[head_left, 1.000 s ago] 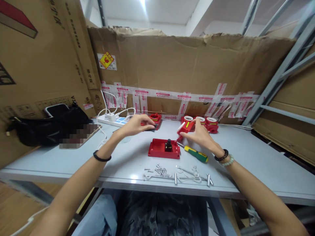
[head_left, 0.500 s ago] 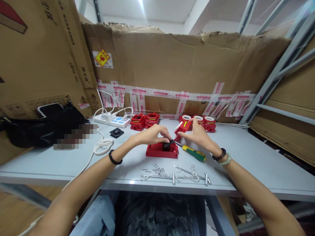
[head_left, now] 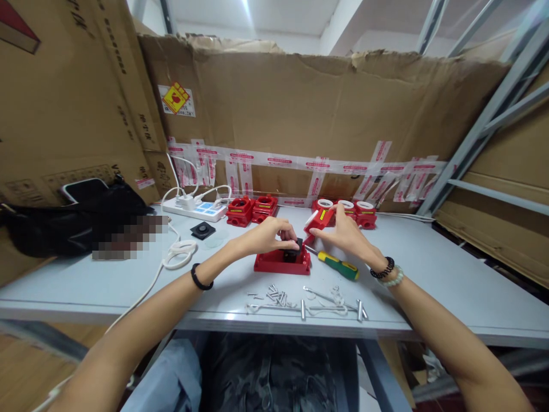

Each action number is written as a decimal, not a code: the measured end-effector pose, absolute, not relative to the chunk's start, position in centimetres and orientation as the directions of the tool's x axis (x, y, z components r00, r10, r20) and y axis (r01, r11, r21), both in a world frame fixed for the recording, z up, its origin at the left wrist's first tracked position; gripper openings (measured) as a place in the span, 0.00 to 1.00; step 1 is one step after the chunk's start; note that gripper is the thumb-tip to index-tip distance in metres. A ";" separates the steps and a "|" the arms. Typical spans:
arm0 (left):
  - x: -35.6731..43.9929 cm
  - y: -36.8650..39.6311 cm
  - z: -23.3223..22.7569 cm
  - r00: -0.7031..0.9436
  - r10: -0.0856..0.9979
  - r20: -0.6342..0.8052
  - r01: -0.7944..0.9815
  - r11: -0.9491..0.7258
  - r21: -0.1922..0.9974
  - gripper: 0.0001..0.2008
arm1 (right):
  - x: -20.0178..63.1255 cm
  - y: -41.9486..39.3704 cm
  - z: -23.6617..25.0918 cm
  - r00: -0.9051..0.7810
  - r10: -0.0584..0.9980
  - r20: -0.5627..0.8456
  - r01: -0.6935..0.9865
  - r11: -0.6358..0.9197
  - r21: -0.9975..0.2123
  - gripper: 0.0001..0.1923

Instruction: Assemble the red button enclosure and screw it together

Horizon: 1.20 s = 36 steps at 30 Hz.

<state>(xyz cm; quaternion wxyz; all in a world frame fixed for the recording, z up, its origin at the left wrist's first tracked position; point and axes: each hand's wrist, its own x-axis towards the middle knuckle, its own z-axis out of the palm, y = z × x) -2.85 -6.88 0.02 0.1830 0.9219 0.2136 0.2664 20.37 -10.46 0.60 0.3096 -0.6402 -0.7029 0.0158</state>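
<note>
My left hand (head_left: 274, 233) is closed on a small black part (head_left: 293, 250), pinching it at the right end of a red housing (head_left: 274, 266). The housing's long open tray lies on the table; fingers hide some of the part. With thumb and fingers, my right hand (head_left: 349, 237) grips a tilted red cover (head_left: 319, 222) with a yellow label and a white rim, just behind the housing. A screwdriver (head_left: 338, 266) with a green and yellow handle lies below my right hand, its tip towards the housing.
Loose screws (head_left: 277, 295) and metal T-shaped rods (head_left: 302, 309) lie near the front edge. Red housings (head_left: 239, 212) stand at the back, with white-ringed ones (head_left: 365, 215) on the right. A black square piece (head_left: 202, 230), white cable (head_left: 180, 255) and power strip (head_left: 195, 209) are on the left.
The black part has turned in my left fingers and looks more upright at the housing's right end. My right hand and the red cover have hardly moved.
</note>
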 end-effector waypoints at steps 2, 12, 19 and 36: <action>-2.8 -6.9 0.0 0.762 0.497 0.416 0.296 -0.838 0.459 0.11 | 20.4 -10.5 0.6 0.011 0.909 0.416 0.893 0.179 -0.414 0.35; -2.5 -7.0 -0.5 0.731 0.508 0.455 0.316 -0.843 0.434 0.11 | 20.4 -10.5 0.6 0.013 0.909 0.416 0.893 0.176 -0.413 0.34; -2.5 -7.3 -0.4 0.730 0.511 0.454 0.321 -0.843 0.433 0.12 | 20.3 -10.5 0.7 0.014 0.905 0.425 0.890 0.182 -0.418 0.34; -16.0 -1.3 0.5 0.468 0.865 0.181 0.844 -0.498 0.198 0.19 | 20.5 -10.6 0.9 0.013 0.922 0.386 0.896 0.161 -0.414 0.34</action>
